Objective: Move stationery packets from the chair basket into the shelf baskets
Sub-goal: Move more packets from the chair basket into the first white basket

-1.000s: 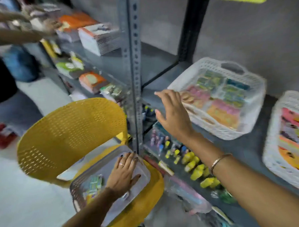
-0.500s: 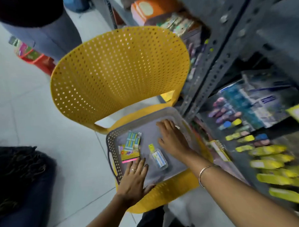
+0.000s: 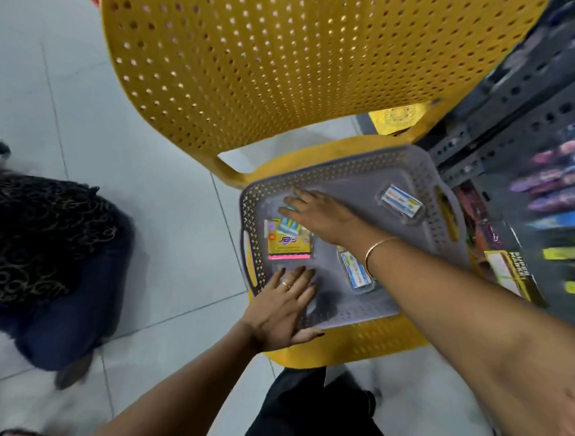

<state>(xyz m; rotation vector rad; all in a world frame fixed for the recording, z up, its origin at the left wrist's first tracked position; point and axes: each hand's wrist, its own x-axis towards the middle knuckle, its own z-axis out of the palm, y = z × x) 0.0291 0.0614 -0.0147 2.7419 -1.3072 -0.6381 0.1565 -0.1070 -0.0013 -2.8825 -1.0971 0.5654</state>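
A grey perforated basket [image 3: 350, 169] sits on the seat of a yellow chair [image 3: 273, 70]. Inside lie a yellow and pink packet [image 3: 289, 245] with a teal packet [image 3: 288, 226] on top, a clear blister packet [image 3: 356, 271] near the middle, and another blister packet [image 3: 402, 204] at the right. My left hand [image 3: 283, 308] rests flat on the basket's near left corner, fingers spread. My right hand [image 3: 319, 214] reaches across the basket, fingers laid over the teal packet at the far left; whether it grips anything is unclear.
A grey metal shelf rack [image 3: 505, 109] with blurred stationery stands right of the chair. A person in dark clothes [image 3: 50, 248] is on the tiled floor at the left. My dark trouser leg [image 3: 304, 408] is below the chair.
The view has swung from the shelf baskets down onto the chair. My right hand left the shelf basket, came down into the grey basket and moved left onto the packets. My left hand stayed on the basket.
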